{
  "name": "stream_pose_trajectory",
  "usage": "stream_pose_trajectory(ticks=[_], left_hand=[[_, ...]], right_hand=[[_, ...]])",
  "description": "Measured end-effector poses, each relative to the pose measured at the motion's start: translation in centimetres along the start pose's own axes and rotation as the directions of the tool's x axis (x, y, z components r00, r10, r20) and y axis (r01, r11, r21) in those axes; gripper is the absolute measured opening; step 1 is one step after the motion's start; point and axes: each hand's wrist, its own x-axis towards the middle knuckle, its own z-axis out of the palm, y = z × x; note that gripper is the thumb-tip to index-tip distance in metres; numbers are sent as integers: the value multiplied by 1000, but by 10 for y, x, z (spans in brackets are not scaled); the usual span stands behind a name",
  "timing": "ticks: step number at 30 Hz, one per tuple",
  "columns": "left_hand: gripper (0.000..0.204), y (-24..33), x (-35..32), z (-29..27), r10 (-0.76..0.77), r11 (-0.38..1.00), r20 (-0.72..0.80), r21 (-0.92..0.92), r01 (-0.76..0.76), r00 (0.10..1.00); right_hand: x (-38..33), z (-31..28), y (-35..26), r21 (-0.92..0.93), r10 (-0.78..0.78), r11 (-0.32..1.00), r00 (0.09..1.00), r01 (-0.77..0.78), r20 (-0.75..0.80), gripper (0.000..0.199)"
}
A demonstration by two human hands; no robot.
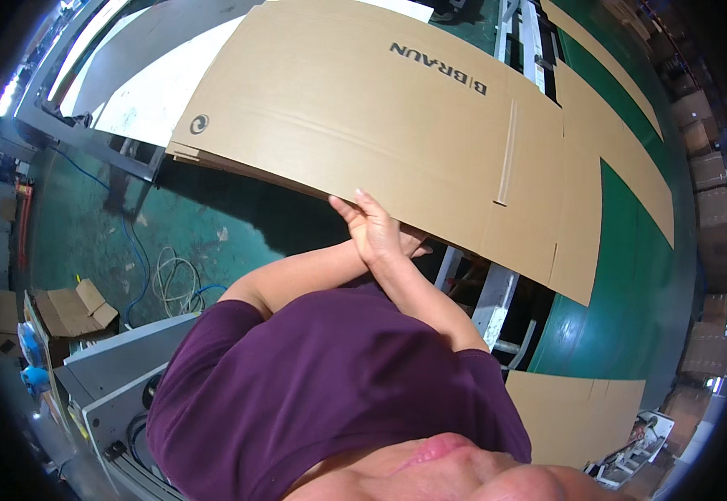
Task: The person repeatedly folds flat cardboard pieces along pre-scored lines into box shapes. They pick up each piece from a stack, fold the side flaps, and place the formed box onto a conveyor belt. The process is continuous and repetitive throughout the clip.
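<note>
A large flat cardboard box [338, 100], brown with dark print and a slot, spreads across the top middle. Several layers show at its left corner. My forearms cross in front of my chest. At the box's near edge is my right hand [372, 230], closed on that edge with fingertips showing against the board. My left hand [414, 243] reaches beneath my right wrist and sits at the same edge, just to the right. Its fingers are mostly hidden by the right wrist and the cardboard, so its grip cannot be made out.
Beneath the box on the right runs a metal frame [495, 305]. More cardboard sheets [576, 409] lie on a green surface [622, 275] to the right. A grey machine [121, 376] stands at lower left, near an open carton [75, 309] and coiled cable [176, 275] on the floor.
</note>
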Motion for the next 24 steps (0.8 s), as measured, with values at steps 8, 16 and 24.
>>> stream_pose_trajectory(ticks=[8,16,24], left_hand=[[61,8,-44,5,38,915,108,395,-78,993],[45,12,-42,-127,-153,679,519,-563,471,841],[36,25,61,-33,135,987,31,84,-137,990]], right_hand=[[38,-18,26,248,657,705,744,-664,122,36],[-54,-40,-176,-328,309,929,850,-173,427,32],[-42,-258,-442,-963,-721,75,654,-258,-231,65]])
